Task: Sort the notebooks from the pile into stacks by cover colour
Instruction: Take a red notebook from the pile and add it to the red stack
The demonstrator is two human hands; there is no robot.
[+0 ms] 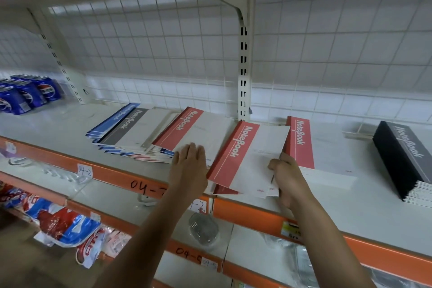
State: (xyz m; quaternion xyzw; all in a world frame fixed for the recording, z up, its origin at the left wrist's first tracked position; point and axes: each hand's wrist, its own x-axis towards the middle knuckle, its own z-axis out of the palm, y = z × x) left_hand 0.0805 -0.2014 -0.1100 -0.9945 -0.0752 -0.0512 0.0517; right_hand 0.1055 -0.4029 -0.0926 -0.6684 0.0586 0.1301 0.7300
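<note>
A mixed pile of notebooks (140, 133) with blue, grey and red bands lies on the white shelf (58, 128). A red-banded one (198, 128) sits on top at its right. My left hand (189, 166) rests flat on that pile's near edge, fingers straight. My right hand (286, 175) pinches the right edge of a few red-banded notebooks (247, 159), lifted and tilted over the shelf front. Beyond them lies a red stack (311, 147). A stack of black and grey notebooks (406, 161) stands at the far right.
Blue soda cans (25, 96) stand at the shelf's left end. The orange shelf lip (112, 173) carries handwritten labels. Plastic-wrapped packs (67, 224) and a clear container (203, 229) lie on the shelves below. A slotted upright post (243, 72) rises behind the notebooks.
</note>
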